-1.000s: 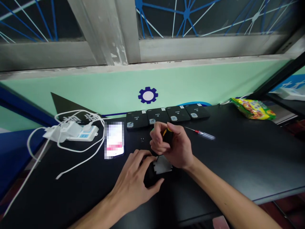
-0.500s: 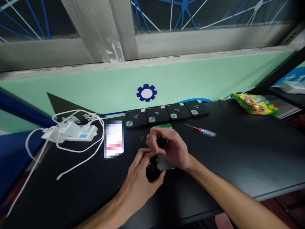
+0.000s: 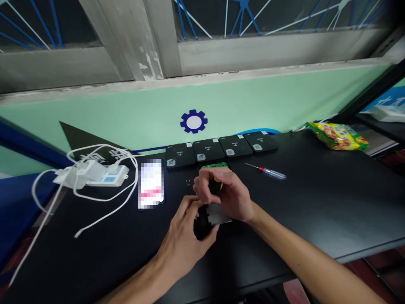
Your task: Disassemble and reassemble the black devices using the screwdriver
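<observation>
An opened black electronic device (image 3: 202, 226) lies on the black table, with a metal plate (image 3: 218, 214) inside and a green circuit board (image 3: 218, 165) at its far end. My left hand (image 3: 190, 230) grips its left side, thumb at the near edge and fingers at the upper left. Above the device, my right hand (image 3: 226, 192) is closed around a black and yellow screwdriver (image 3: 216, 185); its tip is hidden behind the fingers. Tiny screws (image 3: 187, 183) lie left of the device. A second screwdriver (image 3: 268, 172), with a clear handle and red collar, rests to the right.
Several flat black cases (image 3: 208, 150) stand in a row along the wall. To the left are a lit phone (image 3: 151, 183) with a blurred screen, a white power strip (image 3: 109, 175) and loose white cable (image 3: 104, 217). A yellow-green snack bag (image 3: 340, 137) lies at the far right.
The view has shifted very slightly. Both hands keep nearly the same position on and over the device; nothing was taken up or let go.
</observation>
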